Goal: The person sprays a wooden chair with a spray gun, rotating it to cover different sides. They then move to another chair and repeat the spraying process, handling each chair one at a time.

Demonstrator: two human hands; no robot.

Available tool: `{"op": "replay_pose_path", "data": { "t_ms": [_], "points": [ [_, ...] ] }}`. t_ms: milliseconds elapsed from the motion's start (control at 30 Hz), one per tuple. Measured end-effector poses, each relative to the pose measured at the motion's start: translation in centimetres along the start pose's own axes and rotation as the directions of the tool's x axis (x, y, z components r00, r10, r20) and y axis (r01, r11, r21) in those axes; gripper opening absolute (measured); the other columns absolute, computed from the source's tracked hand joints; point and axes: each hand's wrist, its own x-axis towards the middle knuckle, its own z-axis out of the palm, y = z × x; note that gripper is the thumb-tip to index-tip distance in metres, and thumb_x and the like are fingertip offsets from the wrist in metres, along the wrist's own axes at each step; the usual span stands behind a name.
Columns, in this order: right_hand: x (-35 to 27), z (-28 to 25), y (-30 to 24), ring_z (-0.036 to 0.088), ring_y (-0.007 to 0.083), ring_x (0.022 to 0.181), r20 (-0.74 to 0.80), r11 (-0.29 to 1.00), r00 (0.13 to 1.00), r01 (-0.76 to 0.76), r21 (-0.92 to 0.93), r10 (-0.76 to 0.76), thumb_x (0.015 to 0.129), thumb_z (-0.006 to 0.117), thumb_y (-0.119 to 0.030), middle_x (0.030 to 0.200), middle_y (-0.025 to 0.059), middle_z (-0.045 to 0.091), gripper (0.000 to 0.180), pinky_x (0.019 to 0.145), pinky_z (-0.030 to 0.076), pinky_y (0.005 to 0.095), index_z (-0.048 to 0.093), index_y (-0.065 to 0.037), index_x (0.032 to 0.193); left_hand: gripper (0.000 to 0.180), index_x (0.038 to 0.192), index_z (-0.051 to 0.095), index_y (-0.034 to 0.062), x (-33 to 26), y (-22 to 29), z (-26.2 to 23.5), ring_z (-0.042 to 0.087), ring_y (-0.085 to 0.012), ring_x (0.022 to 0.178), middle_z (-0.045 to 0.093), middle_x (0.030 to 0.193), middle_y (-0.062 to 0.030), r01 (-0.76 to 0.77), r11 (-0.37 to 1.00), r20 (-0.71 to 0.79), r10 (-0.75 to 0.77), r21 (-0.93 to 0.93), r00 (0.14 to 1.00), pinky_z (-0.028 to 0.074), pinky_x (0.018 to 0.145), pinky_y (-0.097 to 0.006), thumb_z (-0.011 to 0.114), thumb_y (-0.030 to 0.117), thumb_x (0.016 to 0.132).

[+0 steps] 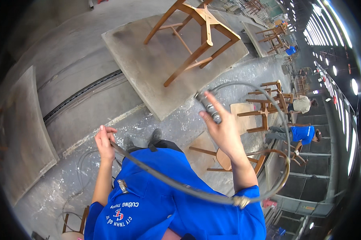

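Both hands grip 1 grey air hose (268, 120): left hand (105, 142) closed mid-length, right hand (224, 130) clasping its metal coupling (207, 105); connecting it likely needs steady alignment.

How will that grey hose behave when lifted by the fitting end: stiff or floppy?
Probably semi-stiff: the hose holds a wide loop between the right hand and left hand without kinking. The metal fitting likely makes that end heavier. The slack would likely swing.

Grey hose (164, 180) crosses a bright blue shirt (164, 200) bearing a red-and-white emblem; beyond the shirt, an orange-brown wooden chair frame (196, 36) on a grey board (148, 64).
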Motion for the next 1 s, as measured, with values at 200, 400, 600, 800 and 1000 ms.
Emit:
{"op": "replay_pose_path", "data": {
  "t_ms": [200,400,600,800,1000],
  "points": [
    [-1.1,1.6,9.1,0.065,0.0398,0.111,0.004,0.95,0.96,-0.279,0.142,0.281,0.093,0.067,-0.023,0.115,0.0281,0.067,0.054,0.093,0.051,0.0425,0.051,-0.016,0.145,0.061,0.078,0.065,-0.0024,0.0,2.6,5.7,0.03,-0.0052,0.044,0.037,0.047,0.0053,0.004,0.997,0.13,-0.014,0.077,0.991,0.022,0.045,-0.027,0.036,0.043,0.107],
    [2.6,-3.3,19.4,0.051,0.0051,0.064,-0.182,0.788,0.901,-0.229,0.571,0.394,0.099,0.064,-0.021,0.074,-0.0023,0.054,0.05,0.06,0.045,0.0227,0.05,-0.002,0.144,0.06,0.079,0.067,-0.0028,0.2,2.7,14.7,0.032,-0.0055,0.047,0.039,0.05,0.0045,-0.034,0.974,0.237,-0.021,0.225,0.971,0.025,0.046,-0.027,0.036,0.041,0.107],
    [5.2,-6.1,28.5,0.05,0.0053,0.065,-0.1,0.702,0.9,-0.257,0.665,0.424,0.098,0.065,-0.02,0.075,-0.0022,0.055,0.048,0.06,0.044,0.0235,0.053,-0.004,0.142,0.058,0.079,0.067,-0.0024,-0.7,2.6,25.8,0.033,-0.0055,0.049,0.041,0.051,0.004,-0.073,0.953,0.264,-0.008,0.294,0.964,0.026,0.048,-0.027,0.037,0.039,0.107],
    [6.1,-10.3,36.9,0.049,0.0044,0.067,-0.218,0.697,0.851,-0.217,0.684,0.479,0.098,0.066,-0.018,0.077,-0.003,0.055,0.049,0.061,0.043,0.0231,0.053,-0.006,0.143,0.057,0.078,0.067,-0.0022,-1.9,2.7,34.9,0.033,-0.0052,0.049,0.041,0.052,0.0047,-0.05,0.951,0.259,-0.033,0.306,0.965,0.026,0.048,-0.027,0.04,0.04,0.107],
    [8.6,-10.3,39.3,0.054,0.0061,0.069,-0.123,0.593,0.885,-0.192,0.782,0.449,0.1,0.062,-0.017,0.076,-0.0014,0.058,0.033,0.063,0.045,0.0239,0.057,0.002,0.126,0.056,0.078,0.067,-0.0023,-1.1,3.5,39.3,0.033,-0.0049,0.05,0.04,0.051,0.0054,-0.039,0.932,0.229,-0.047,0.36,0.972,0.026,0.048,-0.027,0.042,0.039,0.106]
  ]
}}
